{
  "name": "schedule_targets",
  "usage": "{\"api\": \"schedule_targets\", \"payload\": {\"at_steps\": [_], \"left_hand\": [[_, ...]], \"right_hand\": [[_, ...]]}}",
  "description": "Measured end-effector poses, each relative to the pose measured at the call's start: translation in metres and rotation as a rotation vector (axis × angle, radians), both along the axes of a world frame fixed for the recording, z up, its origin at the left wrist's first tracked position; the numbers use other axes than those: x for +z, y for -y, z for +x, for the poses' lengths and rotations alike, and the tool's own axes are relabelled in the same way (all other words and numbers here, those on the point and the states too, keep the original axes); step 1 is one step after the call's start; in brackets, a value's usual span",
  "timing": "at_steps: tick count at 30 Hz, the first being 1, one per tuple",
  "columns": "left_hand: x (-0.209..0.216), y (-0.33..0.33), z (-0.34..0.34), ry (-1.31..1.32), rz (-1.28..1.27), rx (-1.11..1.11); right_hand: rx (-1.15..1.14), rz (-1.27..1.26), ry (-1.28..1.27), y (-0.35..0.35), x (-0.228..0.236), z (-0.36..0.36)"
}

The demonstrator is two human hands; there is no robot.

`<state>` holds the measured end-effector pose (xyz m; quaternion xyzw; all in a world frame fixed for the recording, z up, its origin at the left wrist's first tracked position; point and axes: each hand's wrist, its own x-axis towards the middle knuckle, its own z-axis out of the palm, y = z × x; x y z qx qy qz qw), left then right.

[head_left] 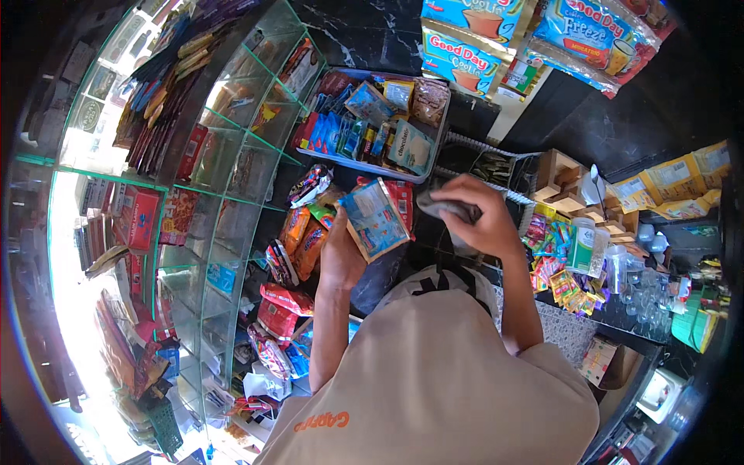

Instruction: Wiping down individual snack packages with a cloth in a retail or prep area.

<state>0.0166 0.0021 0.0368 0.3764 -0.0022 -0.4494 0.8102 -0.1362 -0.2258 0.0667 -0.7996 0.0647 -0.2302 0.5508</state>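
My left hand is closed on the edge of a flat blue packet with a pale tan border, held up in front of my chest. To its right my right hand is curled round a dark grey, soft-looking bundle, perhaps a cloth; motion blurs it. The bundle is apart from the blue packet. Behind the blue packet a red packet shows in part. Orange snack packets lie left of my left hand, with a purple and white packet farther up.
Ahead stands a clear plastic bin filled with assorted packets. Glass shelving with packets rises on the left. On the right are a wooden rack, small sachets, jars and drinking glasses. Sachet strips hang above.
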Motion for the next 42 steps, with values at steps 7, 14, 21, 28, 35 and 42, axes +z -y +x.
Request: {"api": "schedule_targets", "payload": {"at_steps": [7, 14, 21, 28, 35, 42], "left_hand": [[-0.007, 0.007, -0.018, 0.024, 0.034, -0.110], [-0.005, -0.001, -0.003, 0.056, -0.039, -0.070], [-0.013, 0.001, -0.009, -0.016, -0.025, -0.059], [-0.020, 0.004, -0.016, -0.034, 0.031, -0.138], [-0.016, 0.007, -0.019, -0.097, -0.039, -0.117], [-0.029, 0.005, -0.015, -0.092, -0.068, -0.069]], "right_hand": [[0.035, -0.322, 0.094, -0.031, -0.012, 0.050], [0.190, -0.336, 0.046, -0.055, -0.034, 0.032], [0.245, -0.221, -0.016, -0.047, -0.045, 0.008], [0.373, 0.043, -0.142, -0.011, -0.020, 0.000], [-0.007, -0.172, 0.056, -0.045, -0.008, 0.051], [0.081, -0.363, -0.027, -0.073, -0.017, 0.055]]}}
